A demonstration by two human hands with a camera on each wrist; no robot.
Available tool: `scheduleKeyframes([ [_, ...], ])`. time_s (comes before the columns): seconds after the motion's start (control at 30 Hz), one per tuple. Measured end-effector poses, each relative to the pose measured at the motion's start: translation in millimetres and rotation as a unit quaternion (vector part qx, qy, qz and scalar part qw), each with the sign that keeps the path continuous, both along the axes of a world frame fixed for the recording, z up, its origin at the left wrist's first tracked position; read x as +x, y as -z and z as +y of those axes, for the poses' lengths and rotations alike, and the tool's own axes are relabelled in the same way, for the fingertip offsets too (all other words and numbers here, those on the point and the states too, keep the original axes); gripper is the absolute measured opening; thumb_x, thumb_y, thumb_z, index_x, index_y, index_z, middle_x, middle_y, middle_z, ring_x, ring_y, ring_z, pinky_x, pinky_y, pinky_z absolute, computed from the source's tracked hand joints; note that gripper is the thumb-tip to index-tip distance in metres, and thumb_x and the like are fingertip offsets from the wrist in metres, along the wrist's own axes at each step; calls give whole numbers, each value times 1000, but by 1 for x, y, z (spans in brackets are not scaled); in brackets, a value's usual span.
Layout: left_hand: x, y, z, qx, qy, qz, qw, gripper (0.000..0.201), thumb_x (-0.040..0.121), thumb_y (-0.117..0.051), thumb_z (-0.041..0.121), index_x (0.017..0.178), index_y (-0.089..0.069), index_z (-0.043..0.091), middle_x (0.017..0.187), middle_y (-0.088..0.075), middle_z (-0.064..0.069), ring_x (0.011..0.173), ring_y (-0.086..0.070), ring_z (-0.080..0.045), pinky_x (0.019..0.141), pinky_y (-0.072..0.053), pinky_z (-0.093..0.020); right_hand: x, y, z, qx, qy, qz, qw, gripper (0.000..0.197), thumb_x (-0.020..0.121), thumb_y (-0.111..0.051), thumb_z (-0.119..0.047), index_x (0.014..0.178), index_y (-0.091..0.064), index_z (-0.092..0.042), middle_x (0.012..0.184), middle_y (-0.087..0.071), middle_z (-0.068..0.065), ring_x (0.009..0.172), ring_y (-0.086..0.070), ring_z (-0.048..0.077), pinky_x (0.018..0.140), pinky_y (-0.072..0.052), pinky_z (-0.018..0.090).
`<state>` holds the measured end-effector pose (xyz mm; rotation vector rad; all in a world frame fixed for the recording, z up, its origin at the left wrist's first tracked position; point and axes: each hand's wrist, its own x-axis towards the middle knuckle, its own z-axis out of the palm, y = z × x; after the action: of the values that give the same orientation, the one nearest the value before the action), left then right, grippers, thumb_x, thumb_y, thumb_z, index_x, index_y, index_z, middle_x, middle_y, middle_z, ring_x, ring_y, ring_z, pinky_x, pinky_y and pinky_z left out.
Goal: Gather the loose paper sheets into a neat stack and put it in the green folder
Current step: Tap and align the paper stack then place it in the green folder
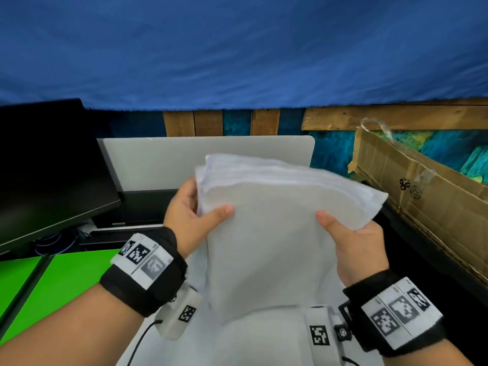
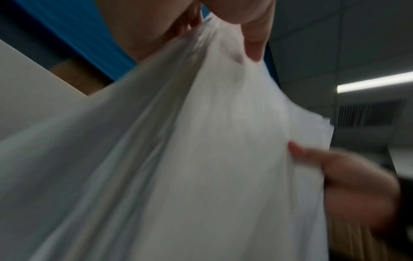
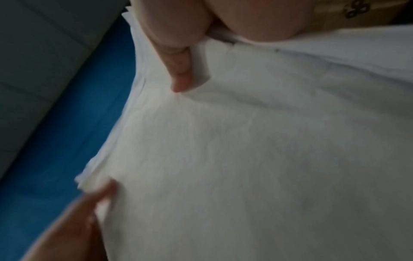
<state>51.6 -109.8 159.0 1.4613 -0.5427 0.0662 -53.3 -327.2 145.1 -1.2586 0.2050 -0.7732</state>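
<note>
**Squaring the sheets before filing**

You hold the paper stack (image 1: 266, 233) upright over the white desk (image 1: 264, 344), 2 hands on it. Your left hand (image 1: 188, 215) pinches the left edge, thumb in front, and your right hand (image 1: 353, 247) pinches the right edge the same way. The top edges fan out unevenly, so the gathering step looks unfinished. The green folder (image 1: 63, 283) lies open at your lower left, apart from the paper. Next, I judge, tap the bottom edge on the desk until the sheets line up, then carry them left.
</note>
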Motion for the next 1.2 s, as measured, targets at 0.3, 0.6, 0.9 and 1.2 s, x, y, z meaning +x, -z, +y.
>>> scheduleKeyframes([
  [0.3,-28,75,-1,146,-17,116,982,22,69,-74,19,82,-62,31,76,-68,18,72,-64,4,60,-46,-6,-14,12,26,-22,-22,39,999,25,77,-67,1,88,-68,-22,79,-76,-10,77,-72,10,58,-55,18],
  [0.6,-36,34,-1,-14,-13,15,1000,50,63,-76,11,99,-50,35,93,-67,14,86,-65,5,71,-50,-9,-21,-11,22,-102,51,-27,993,39,77,-67,2,101,-59,-27,91,-71,-7,82,-68,-1,67,-54,15],
  [0.9,-16,-10,-5,51,-12,-102,993,38,74,-70,0,91,-57,31,106,-62,16,91,-59,13,72,-46,-3,-15,-12,16,-329,131,-55,933,29,83,-58,-26,112,-60,-31,111,-54,-6,106,-49,-9,93,-40,11],
  [1.2,-4,-4,-1,32,1,-91,995,39,65,-76,11,74,-53,41,109,-63,18,100,-62,0,77,-51,-13,-7,-10,0,-316,151,-7,937,17,78,-54,-39,92,-62,-45,114,-58,16,100,-50,-12,92,-38,6],
])
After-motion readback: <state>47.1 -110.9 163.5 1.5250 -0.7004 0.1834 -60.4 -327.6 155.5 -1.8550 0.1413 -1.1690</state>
